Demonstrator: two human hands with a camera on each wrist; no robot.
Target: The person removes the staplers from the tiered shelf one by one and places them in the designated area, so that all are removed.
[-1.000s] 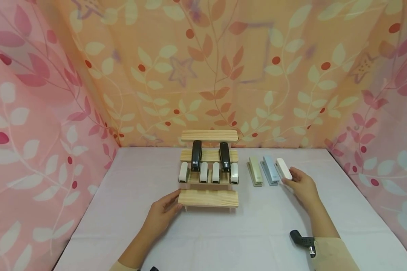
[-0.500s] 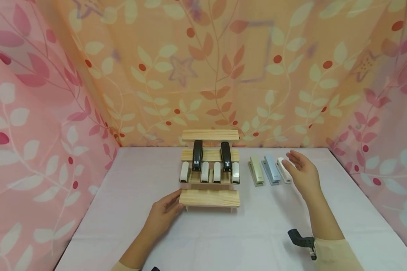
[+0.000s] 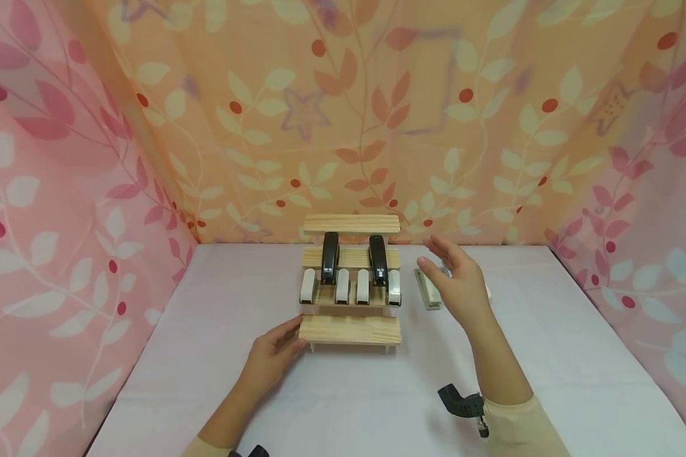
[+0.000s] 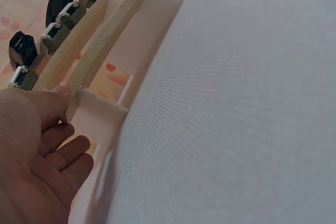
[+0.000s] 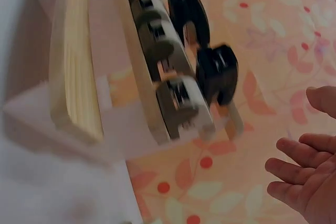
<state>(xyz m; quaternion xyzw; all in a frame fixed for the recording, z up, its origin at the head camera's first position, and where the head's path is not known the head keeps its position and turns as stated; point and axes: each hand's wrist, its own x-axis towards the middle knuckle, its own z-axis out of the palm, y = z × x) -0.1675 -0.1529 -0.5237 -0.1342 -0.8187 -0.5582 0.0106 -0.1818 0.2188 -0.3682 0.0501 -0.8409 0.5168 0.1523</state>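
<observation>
A tiered rack with pale wooden shelves [image 3: 350,330] stands mid-table in the head view. My left hand [image 3: 271,357] holds the left end of its lowest shelf, thumb at the front corner. On a middle tier sit several white staplers [image 3: 307,287], with two black staplers [image 3: 329,259] behind and between them. My right hand [image 3: 460,285] is open and holds nothing, right of the rack. It overlaps a green stapler [image 3: 429,293] and mostly hides a blue stapler [image 3: 444,268]; only a sliver of a white stapler [image 3: 489,294] shows past it. Its spread fingers [image 5: 294,163] show in the right wrist view.
A white cloth covers the table [image 3: 234,412]. A patterned orange curtain [image 3: 251,127] hangs behind it, with pink curtains [image 3: 34,254] at both sides. A black wrist mount [image 3: 462,402] sticks out from the right sleeve.
My right hand has let go of the white stapler at the far right of the row, which stays on the table, and has moved left towards the rack. The left hand keeps its place.
</observation>
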